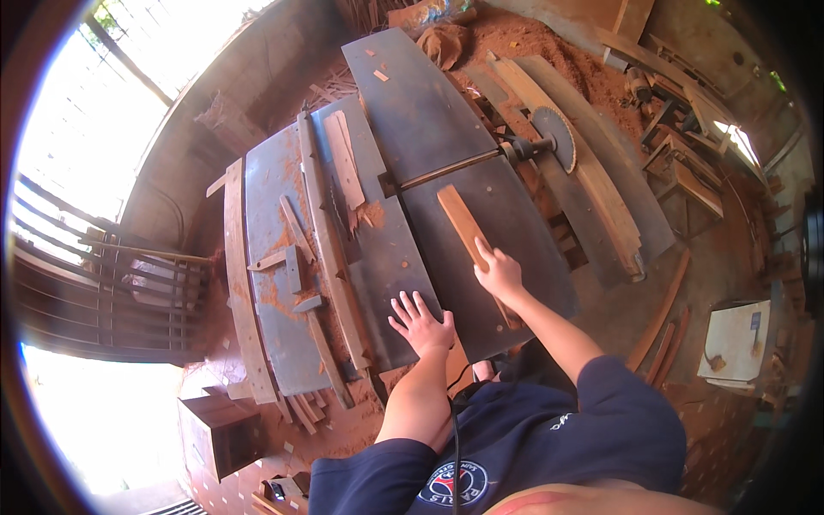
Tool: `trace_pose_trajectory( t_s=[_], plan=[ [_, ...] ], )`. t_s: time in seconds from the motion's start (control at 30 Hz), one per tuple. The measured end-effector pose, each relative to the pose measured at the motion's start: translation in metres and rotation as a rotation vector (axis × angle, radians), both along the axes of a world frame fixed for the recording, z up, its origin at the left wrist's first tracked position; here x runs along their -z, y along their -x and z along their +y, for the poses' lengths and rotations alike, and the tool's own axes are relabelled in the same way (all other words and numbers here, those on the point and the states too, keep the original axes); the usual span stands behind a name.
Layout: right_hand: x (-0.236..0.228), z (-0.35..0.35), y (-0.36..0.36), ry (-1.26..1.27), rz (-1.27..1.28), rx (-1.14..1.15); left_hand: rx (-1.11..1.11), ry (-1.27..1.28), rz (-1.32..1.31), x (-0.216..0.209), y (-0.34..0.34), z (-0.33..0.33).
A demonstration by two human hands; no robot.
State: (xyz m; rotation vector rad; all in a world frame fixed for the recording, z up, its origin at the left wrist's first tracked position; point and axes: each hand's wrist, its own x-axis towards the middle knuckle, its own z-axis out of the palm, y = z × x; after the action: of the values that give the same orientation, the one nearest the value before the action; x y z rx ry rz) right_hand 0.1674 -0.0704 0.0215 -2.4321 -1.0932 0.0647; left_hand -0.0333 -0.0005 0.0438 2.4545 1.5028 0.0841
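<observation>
My left hand (420, 323) lies flat with spread fingers near the front edge of a dark metal machine table (395, 283), holding nothing. To its right, my right hand (499, 273) is closed around a narrow wooden board (459, 219). The board rests lengthwise on the table's right half, its far end pointing at the slot with a steel shaft (451, 169). Part of it is hidden under my fingers. At the right end of that shaft stands a toothed circular saw blade (554, 139).
A long wooden fence (330, 249) crosses the table on the left. Beyond it lie a hammer (322, 343), wood strips and sawdust. Wooden planks (584, 172) flank the blade. A sawdust heap (549, 51) fills the back; a white panel (735, 341) stands at right.
</observation>
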Motion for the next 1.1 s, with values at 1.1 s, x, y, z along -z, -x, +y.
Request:
trace_pose_trajectory(
  t_s=[1.1],
  plan=[
    [0.010,0.067,0.005,0.028,0.040,-0.195,-0.018,-0.101,-0.062,0.024,0.000,0.000]
  ],
)
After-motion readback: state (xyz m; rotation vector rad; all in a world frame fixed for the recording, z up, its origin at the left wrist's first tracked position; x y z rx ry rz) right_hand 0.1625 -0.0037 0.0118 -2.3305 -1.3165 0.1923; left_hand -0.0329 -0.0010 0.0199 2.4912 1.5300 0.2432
